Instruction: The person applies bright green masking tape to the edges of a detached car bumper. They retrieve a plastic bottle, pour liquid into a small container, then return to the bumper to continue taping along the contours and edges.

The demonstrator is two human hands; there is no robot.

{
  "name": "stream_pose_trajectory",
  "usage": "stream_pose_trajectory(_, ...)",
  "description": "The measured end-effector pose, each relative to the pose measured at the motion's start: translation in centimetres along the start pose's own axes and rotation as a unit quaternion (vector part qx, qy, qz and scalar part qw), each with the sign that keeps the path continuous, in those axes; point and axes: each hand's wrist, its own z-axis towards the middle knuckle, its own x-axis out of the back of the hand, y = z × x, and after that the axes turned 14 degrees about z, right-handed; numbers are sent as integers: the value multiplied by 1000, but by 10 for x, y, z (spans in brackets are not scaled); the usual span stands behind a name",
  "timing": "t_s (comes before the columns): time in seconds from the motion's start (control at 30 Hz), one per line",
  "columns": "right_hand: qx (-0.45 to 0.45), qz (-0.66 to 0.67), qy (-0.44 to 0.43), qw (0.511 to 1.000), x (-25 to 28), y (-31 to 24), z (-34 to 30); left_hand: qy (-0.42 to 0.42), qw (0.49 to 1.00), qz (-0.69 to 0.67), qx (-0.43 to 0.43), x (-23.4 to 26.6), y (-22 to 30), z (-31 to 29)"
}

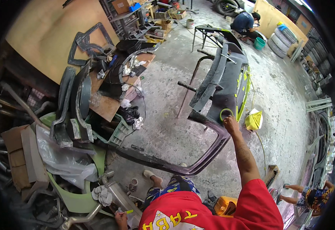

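My right hand (231, 123) is stretched forward, its fingers closed on a roll of yellow-green masking tape (221, 114). The roll is over the near end of a dark car bumper (226, 90), and I cannot tell whether it touches it. Yellow-green tape strips (242, 94) run along the bumper's right edge, with short pieces stuck beside them. My left hand (121, 219) is low at the left of my body, partly cut off by the lower edge. A short strip of yellow-green tape (129, 211) sticks out from its pinched fingers.
A metal stand (192, 85) is under the bumper. Cluttered car parts, a green crate (122, 130) and a cardboard box (23, 157) crowd the left. A yellow bundle (254, 120) lies right of the bumper. One person (245, 26) crouches far off; another (315, 199) is at lower right.
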Motion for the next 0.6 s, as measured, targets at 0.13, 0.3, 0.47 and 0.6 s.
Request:
stream_pose_trajectory(0.13,-37,29,3,999,-7,10,-5,26,993,111,3,-11,20,-10)
stream_pose_trajectory(0.3,16,75,52,996,0,40,-15,-24,993,96,-63,-37,67,14)
stream_pose_trajectory(0.47,10,79,51,996,12,-11,-45,-44,991,114,-55,-41,126,31)
stream_pose_trajectory(0.6,13,71,128,989,14,-52,-83,-65,984,137,-96,-44,162,52)
